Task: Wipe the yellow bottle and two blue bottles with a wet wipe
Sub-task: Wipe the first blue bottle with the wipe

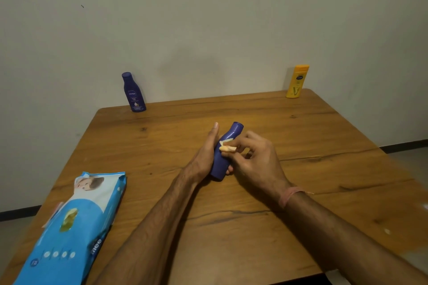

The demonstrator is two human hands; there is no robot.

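Note:
My left hand (203, 157) holds a blue bottle (222, 159) tilted above the middle of the wooden table (231, 227), cap pointing away from me. Its fingers wrap behind the bottle and the thumb points up. My right hand (254, 159) pinches a small folded wet wipe (225, 146) against the bottle's neck. A second blue bottle (133, 92) stands upright at the table's far left corner. The yellow bottle (297, 81) stands upright at the far right corner.
A blue pack of wet wipes (71, 231) lies at the table's near left edge, its flap lifted. A pale wall rises just behind the table. A small white speck (386, 231) lies near the right edge.

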